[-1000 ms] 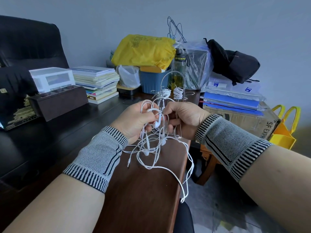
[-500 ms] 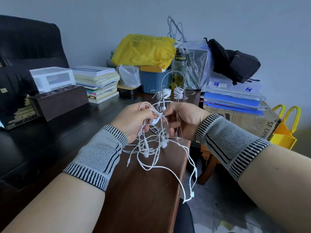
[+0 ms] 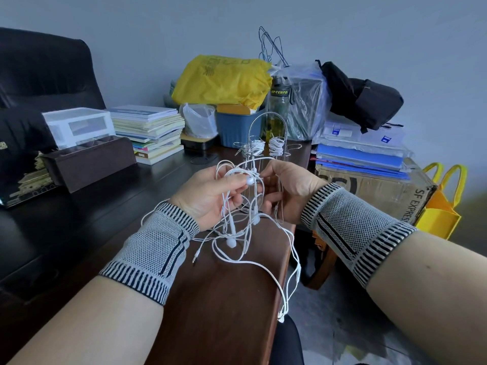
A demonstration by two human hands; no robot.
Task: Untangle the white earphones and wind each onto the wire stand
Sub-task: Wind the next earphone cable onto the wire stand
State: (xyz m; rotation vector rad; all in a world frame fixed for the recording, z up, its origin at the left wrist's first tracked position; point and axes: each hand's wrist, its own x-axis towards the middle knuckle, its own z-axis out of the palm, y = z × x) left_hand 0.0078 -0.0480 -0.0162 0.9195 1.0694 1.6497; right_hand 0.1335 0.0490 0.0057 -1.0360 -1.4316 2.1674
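Observation:
A tangle of white earphones [image 3: 238, 233] hangs between my hands above the brown desk [image 3: 224, 299]. My left hand [image 3: 208, 197] pinches an earbud and its cord between thumb and fingers. My right hand [image 3: 287, 189] grips other strands of the same tangle. Loose loops and a plug dangle below, and one long strand drops past the desk's right edge. Just behind my hands stands the wire stand [image 3: 266, 143] with an arched top; two white cords are wound on it.
A brown box [image 3: 89, 164], a clear drawer unit [image 3: 79, 126] and stacked books [image 3: 150, 133] lie at the left. A blue bin, yellow bag [image 3: 224, 80], bottle and black bag crowd the back. A cardboard box [image 3: 374, 188] and a yellow tote [image 3: 442, 206] sit right.
My hands have moved slightly apart and the left hand has lifted the earbud higher, so the tangle is spread a little wider. The hanging strand has swung a bit.

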